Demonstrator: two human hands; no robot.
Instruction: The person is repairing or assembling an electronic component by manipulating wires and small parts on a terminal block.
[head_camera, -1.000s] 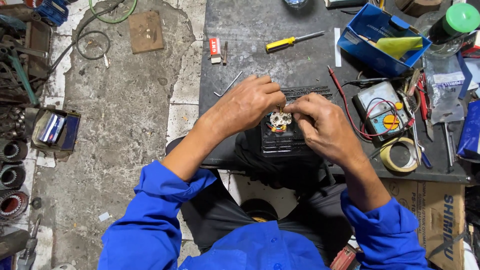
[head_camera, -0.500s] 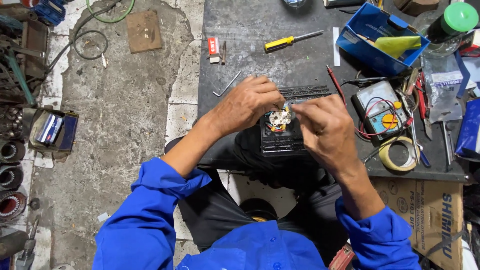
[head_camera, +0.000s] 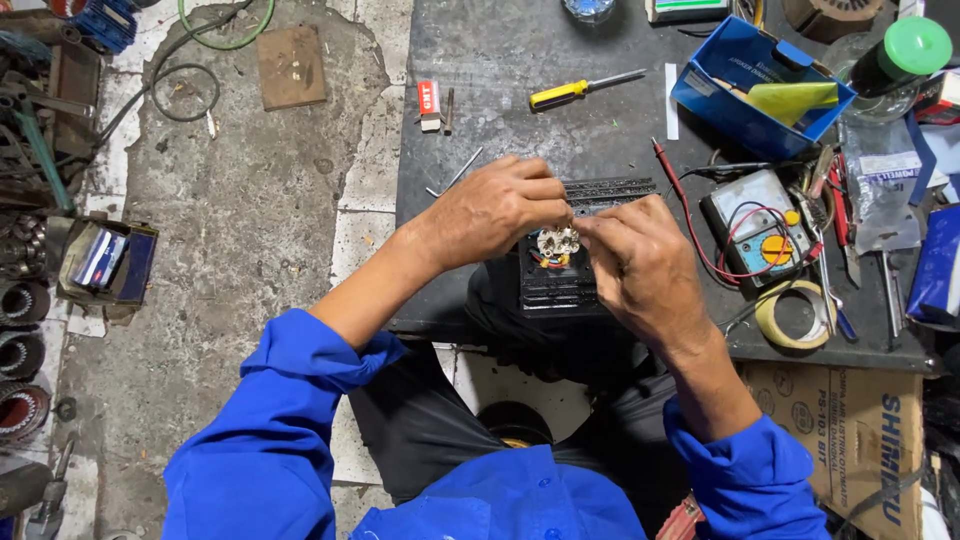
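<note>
Fingers of your left hand (head_camera: 497, 208) and right hand (head_camera: 640, 265) pinch shut on the small white terminal block (head_camera: 558, 241) between them, atop the black motor (head_camera: 560, 285). Keep both grips steady and move slowly; the 2 thumbs hide the wires.

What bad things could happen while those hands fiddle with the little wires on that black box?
The left hand and right hand pinch the pale terminal block on the black motor, so a tiny piece might slip and drop to the floor. The multimeter leads trail near the right hand; a sleeve could snag them.
</note>
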